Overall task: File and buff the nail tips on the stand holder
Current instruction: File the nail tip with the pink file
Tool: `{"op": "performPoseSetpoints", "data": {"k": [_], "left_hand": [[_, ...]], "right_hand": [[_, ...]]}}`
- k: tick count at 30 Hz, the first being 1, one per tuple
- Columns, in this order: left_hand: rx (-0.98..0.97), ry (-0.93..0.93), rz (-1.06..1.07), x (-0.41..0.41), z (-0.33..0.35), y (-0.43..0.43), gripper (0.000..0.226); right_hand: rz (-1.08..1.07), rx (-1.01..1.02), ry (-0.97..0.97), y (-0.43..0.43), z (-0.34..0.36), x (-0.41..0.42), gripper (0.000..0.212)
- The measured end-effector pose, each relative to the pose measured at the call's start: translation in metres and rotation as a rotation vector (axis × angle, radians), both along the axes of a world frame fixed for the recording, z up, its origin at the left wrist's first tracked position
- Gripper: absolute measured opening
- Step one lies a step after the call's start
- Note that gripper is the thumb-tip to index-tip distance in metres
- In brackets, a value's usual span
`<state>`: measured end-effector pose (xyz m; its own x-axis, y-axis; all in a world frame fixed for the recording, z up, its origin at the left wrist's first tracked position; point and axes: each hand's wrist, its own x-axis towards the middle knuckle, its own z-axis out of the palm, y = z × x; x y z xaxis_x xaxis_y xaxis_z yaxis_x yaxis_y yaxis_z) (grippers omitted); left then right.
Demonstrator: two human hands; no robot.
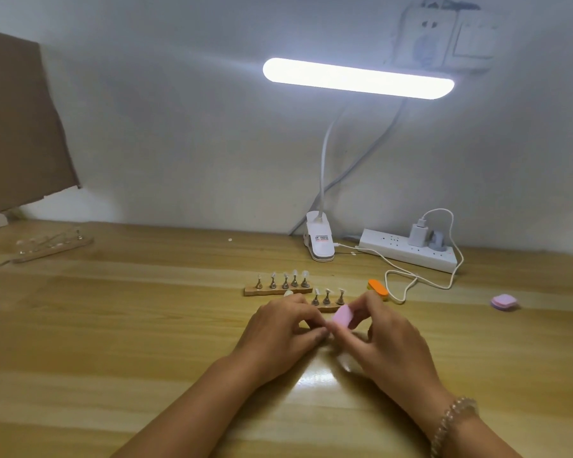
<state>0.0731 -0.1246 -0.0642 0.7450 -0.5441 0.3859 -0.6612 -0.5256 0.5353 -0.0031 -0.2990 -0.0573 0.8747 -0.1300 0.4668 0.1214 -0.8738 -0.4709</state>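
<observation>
Buffing is the step in hand, judging by the pink pad at work in front of the near stand holder (325, 307), which serves as the landmark here. Far off to its left, by the wall, a third wooden holder (52, 247) sits blurred and well apart. Just behind the near holder, the far stand holder (277, 290) carries five clear nail tips (294, 275) upright on their pegs. On the near holder three tips (327, 292) show; its left end is hidden behind the left hand (286, 328), which is closed narrowly, fingertips pinched on something small just in front of the holder, probably a single tip, though it cannot be made out. Touching that pinch from the right, the pink buffer (343, 316) is gripped between thumb and fingers of the right hand (382, 335). To do this well, the left pinch should probably brace the tip firmly while the pad strokes lightly along its edge, since a hard push could flick it away. Right of the holder and just behind the right hand lies an orange file (377, 289); further right, well apart on the wooden table (146, 325), rests a spare pink pad (504, 301)
</observation>
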Motion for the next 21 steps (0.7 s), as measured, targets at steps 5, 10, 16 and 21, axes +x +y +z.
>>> {"op": "performPoseSetpoints", "data": {"k": [5, 10, 16, 21], "left_hand": [[0.031, 0.002, -0.012, -0.001, -0.0003, 0.0004, 0.013], [0.045, -0.014, -0.016, -0.0018, -0.0004, -0.0006, 0.016], [0.072, -0.057, -0.006, -0.0029, -0.0009, -0.0007, 0.015], [0.09, -0.071, -0.004, -0.0031, 0.0001, -0.001, 0.015]], "right_hand": [[0.084, -0.063, -0.005, 0.0043, -0.0007, -0.0051, 0.034], [0.05, -0.041, 0.002, 0.0031, -0.001, -0.0026, 0.031], [0.0, -0.01, 0.012, 0.0013, 0.0002, 0.0005, 0.033], [0.033, -0.034, 0.028, 0.0032, -0.0015, -0.0005, 0.035]]}}
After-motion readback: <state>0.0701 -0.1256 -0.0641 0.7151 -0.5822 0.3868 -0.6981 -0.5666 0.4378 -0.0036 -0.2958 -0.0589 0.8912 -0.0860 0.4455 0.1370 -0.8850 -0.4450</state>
